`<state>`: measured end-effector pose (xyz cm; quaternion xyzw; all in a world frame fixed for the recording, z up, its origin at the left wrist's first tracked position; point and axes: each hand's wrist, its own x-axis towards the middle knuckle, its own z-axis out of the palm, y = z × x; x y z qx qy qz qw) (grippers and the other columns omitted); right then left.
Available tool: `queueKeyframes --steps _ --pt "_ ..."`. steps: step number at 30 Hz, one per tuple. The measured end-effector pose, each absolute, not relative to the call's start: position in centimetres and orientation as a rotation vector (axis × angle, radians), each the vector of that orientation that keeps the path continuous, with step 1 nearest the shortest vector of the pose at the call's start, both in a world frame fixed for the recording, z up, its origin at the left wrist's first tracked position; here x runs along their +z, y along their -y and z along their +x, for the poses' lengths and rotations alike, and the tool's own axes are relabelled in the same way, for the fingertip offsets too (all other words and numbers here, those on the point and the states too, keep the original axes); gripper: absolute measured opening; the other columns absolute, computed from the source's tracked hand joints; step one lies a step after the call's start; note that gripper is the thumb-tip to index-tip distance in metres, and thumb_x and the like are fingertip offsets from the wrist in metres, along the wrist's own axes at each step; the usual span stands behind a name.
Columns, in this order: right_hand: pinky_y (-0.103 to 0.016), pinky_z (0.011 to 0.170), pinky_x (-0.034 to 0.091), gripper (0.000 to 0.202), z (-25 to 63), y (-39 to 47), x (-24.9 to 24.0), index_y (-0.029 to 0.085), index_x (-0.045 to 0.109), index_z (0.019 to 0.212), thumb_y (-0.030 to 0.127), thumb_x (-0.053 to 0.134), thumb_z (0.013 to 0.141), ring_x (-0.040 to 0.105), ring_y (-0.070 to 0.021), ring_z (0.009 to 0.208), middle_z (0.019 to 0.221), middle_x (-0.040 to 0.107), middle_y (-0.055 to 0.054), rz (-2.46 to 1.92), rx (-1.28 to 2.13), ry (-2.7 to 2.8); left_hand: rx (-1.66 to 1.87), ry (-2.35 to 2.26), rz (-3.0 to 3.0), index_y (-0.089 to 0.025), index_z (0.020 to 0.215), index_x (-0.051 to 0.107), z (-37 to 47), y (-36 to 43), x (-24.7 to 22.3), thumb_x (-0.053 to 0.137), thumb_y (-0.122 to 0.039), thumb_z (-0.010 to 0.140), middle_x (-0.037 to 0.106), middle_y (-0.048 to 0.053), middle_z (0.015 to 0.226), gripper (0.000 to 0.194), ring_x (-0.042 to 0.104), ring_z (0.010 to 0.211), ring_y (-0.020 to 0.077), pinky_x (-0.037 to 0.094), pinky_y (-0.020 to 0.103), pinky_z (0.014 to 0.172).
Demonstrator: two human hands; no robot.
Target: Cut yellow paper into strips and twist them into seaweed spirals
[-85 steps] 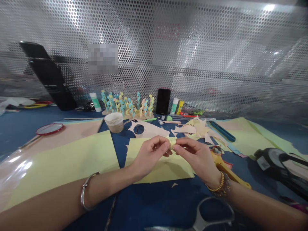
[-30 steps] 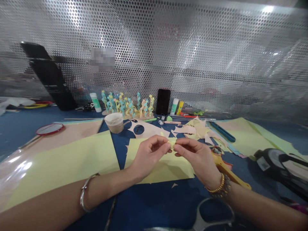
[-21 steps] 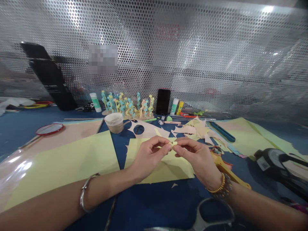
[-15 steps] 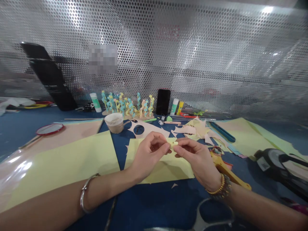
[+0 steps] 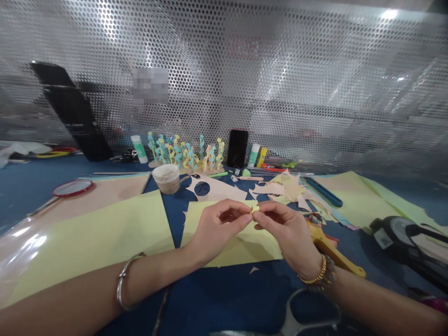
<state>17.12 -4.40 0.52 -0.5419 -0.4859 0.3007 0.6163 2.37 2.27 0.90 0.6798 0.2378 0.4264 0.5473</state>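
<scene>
Between my fingertips is a small curled strip of yellow paper (image 5: 255, 209). My left hand (image 5: 224, 226) pinches its left side between thumb and forefinger. From the other side, my right hand (image 5: 285, 228) grips it the same way, the two hands almost touching. Under them lies a yellow paper sheet (image 5: 241, 252) on the blue table. Another large yellow sheet (image 5: 115, 233) lies to the left, over pink sheets. Scissors (image 5: 290, 322) rest at the front edge of view, partly cut off.
Behind stand twisted paper stalks (image 5: 189, 154) on a base, a paper-lined cup (image 5: 166, 179), a phone (image 5: 237, 148) and glue sticks (image 5: 254, 155). Paper scraps (image 5: 287, 186), a blue cutter (image 5: 324, 191), a yellow-handled tool (image 5: 336, 254) and a black device (image 5: 399, 242) lie right.
My left fingers have shifted slightly right and closed in on the paper strip, which now looks more curled. My right hand has barely moved.
</scene>
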Motion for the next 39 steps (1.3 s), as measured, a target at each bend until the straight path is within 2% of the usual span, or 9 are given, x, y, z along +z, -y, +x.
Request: queueKeyframes --steps 5,10,16,21,26,32,39 --pt "-0.026 0.058 0.053 0.020 16.96 4.59 0.88 0.017 0.067 0.076 0.036 0.072 0.069 0.060 -0.0125 0.060 0.075 0.065 -0.002 -1.301 0.667 1.132 0.998 -0.589 1.590 -0.019 0.082 0.067 2.44 -2.30 0.95 0.071 -0.025 0.071 0.069 0.001 0.078 0.012 0.063 0.069 0.0140 0.050 0.024 0.064" --pt "-0.028 0.060 0.055 0.026 16.67 4.79 1.32 0.016 0.067 0.082 0.039 0.072 0.069 0.065 -0.0160 0.062 0.070 0.068 -0.004 -1.333 0.710 1.090 0.976 -0.624 1.509 -0.017 0.078 0.067 2.47 -2.42 1.06 0.070 -0.026 0.072 0.067 0.000 0.072 0.011 0.060 0.066 0.0123 0.049 0.023 0.063" --pt "-0.026 0.061 0.056 0.023 16.60 4.63 1.35 0.016 0.064 0.079 0.037 0.070 0.071 0.066 -0.0148 0.061 0.068 0.068 -0.003 -1.327 0.708 1.102 0.930 -0.580 1.515 -0.016 0.080 0.065 2.46 -2.43 0.93 0.067 -0.026 0.076 0.065 0.000 0.069 0.011 0.060 0.065 0.0122 0.048 0.022 0.062" --pt "-0.026 0.056 0.057 0.025 16.80 4.73 1.12 0.019 0.055 0.079 0.034 0.072 0.070 0.064 -0.0136 0.061 0.067 0.064 0.000 -1.255 0.698 1.100 0.928 -0.622 1.558 -0.017 0.082 0.066 2.48 -2.39 0.84 0.066 -0.027 0.077 0.066 0.001 0.071 0.012 0.062 0.067 0.0144 0.050 0.025 0.063" --pt "-0.027 0.057 0.057 0.023 16.80 4.74 1.05 0.017 0.060 0.079 0.036 0.071 0.071 0.063 -0.0138 0.059 0.068 0.065 -0.002 -1.305 0.669 1.154 0.938 -0.610 1.567 -0.016 0.081 0.066 2.51 -2.35 0.93 0.063 -0.026 0.078 0.065 0.000 0.069 0.010 0.061 0.066 0.0140 0.050 0.025 0.064" --pt "-0.030 0.060 0.059 0.023 16.79 4.74 0.97 0.017 0.066 0.088 0.038 0.062 0.078 0.067 -0.0160 0.063 0.073 0.067 -0.004 -1.290 0.657 1.168 0.961 -0.622 1.620 -0.016 0.080 0.065 2.42 -2.35 1.19 0.060 -0.028 0.081 0.063 0.000 0.070 0.013 0.060 0.063 0.0129 0.049 0.025 0.063" --pt "-0.028 0.057 0.059 0.021 16.78 4.50 1.10 0.017 0.066 0.079 0.037 0.069 0.072 0.066 -0.0153 0.059 0.068 0.068 -0.003 -1.322 0.669 1.128 0.980 -0.637 1.679 -0.017 0.083 0.067 2.24 -2.23 0.99 0.062 -0.028 0.080 0.066 0.001 0.078 0.012 0.062 0.068 0.0135 0.049 0.024 0.064"
